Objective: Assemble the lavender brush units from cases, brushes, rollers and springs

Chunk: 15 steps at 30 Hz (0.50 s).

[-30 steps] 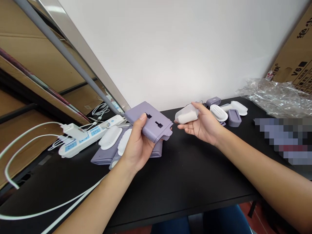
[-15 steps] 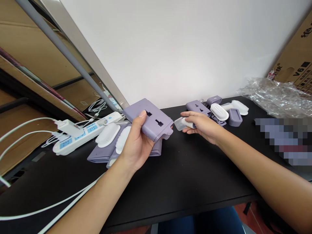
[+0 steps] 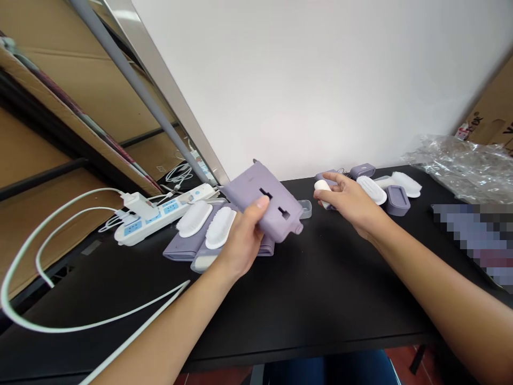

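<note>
In the middle of the view, my left hand (image 3: 246, 235) is closed on a flat purple plastic holder (image 3: 256, 184) with two keyhole-shaped slots, the thumb pressed across its slotted face. The holder is tilted above the black table. To the right, my right hand (image 3: 348, 200) grips a short white rounded piece (image 3: 321, 187), like a handle end; the fingers hide the rest of it. A small clear plastic cover (image 3: 305, 209) lies on the table between the hands, partly behind the holder. Under and left of my left hand, two white-bristled brush heads (image 3: 194, 218) rest on more purple pieces (image 3: 180, 247).
A white power strip (image 3: 164, 214) with plugs and cables stands at the left. Back right are white brush heads (image 3: 372, 190), a purple cup (image 3: 396, 200) and another purple piece (image 3: 363, 170). Crumpled clear plastic (image 3: 457, 166) and a cardboard box (image 3: 489, 128) are at far right.
The clear cover has left my right hand and now lies on the table; the white piece stays in that hand. The view has shifted, and the purple holder is turned and tilted differently.
</note>
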### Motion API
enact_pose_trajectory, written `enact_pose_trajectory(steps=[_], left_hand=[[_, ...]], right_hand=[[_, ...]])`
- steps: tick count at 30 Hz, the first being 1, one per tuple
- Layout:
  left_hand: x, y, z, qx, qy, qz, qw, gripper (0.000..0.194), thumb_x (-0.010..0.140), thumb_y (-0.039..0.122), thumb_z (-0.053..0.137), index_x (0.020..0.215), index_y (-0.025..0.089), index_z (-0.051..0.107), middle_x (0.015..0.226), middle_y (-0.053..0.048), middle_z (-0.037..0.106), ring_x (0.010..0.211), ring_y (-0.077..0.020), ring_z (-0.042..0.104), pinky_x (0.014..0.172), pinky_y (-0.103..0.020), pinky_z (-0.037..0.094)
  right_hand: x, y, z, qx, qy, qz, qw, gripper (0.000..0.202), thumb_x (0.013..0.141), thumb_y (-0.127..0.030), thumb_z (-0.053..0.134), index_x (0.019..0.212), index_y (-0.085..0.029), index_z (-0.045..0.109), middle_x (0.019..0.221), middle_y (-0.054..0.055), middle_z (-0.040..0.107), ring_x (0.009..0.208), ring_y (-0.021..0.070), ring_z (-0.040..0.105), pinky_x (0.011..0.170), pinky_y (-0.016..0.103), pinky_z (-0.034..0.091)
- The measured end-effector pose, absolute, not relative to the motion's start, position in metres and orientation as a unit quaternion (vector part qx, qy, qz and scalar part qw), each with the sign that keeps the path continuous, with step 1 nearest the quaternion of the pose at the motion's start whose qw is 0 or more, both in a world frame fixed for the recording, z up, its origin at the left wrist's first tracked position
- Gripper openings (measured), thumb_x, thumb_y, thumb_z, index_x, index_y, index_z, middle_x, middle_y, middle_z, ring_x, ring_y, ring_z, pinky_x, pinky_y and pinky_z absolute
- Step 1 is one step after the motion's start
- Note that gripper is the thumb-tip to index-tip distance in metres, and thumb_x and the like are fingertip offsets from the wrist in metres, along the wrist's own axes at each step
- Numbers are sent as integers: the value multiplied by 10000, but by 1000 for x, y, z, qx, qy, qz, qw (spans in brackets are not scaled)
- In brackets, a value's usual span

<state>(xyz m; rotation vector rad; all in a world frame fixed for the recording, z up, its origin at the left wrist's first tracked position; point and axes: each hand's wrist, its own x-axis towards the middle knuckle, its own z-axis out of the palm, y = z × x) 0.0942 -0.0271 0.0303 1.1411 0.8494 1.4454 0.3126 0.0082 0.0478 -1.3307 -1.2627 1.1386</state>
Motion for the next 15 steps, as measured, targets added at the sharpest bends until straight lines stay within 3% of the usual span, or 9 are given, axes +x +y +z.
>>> enact_pose_trajectory(steps=[3,5,8,11,15], left_hand=[[96,-40,30,591,358,574,439,537,826,473,869,1268,201,733,1334,-119,765,1218,-341,728,988,-421,633],[99,-49,32,612,379,560,409,514,828,445,882,1261,206,741,1241,-118,790,1166,-336,745,985,-435,623],[102,-56,30,625,385,525,431,543,868,466,851,1331,222,705,1066,-93,808,1064,-326,764,952,-453,622],[103,-58,23,602,352,522,491,564,934,574,741,1391,248,677,1107,-88,807,1196,-348,726,1064,-480,582],[106,-61,19,527,311,515,601,596,940,665,663,1391,276,682,1169,-95,798,1294,-392,683,1055,-514,597]], right_hand=[[312,8,50,-474,-441,549,529,211,908,-232,776,1100,-157,733,1091,88,793,978,175,767,886,255,625],[312,6,54,-436,-402,585,553,65,942,-209,749,964,-152,728,1105,110,800,966,160,786,849,215,646],[313,1,59,-421,-402,610,538,101,1024,-274,666,976,-185,663,1106,113,816,805,165,811,709,253,681],[314,-1,61,-413,-440,614,509,208,1064,-426,609,1023,-222,601,1126,97,825,621,147,771,525,242,623],[316,-1,61,-392,-474,565,551,241,1025,-463,680,1107,-240,644,1226,47,789,704,107,771,548,179,578]])
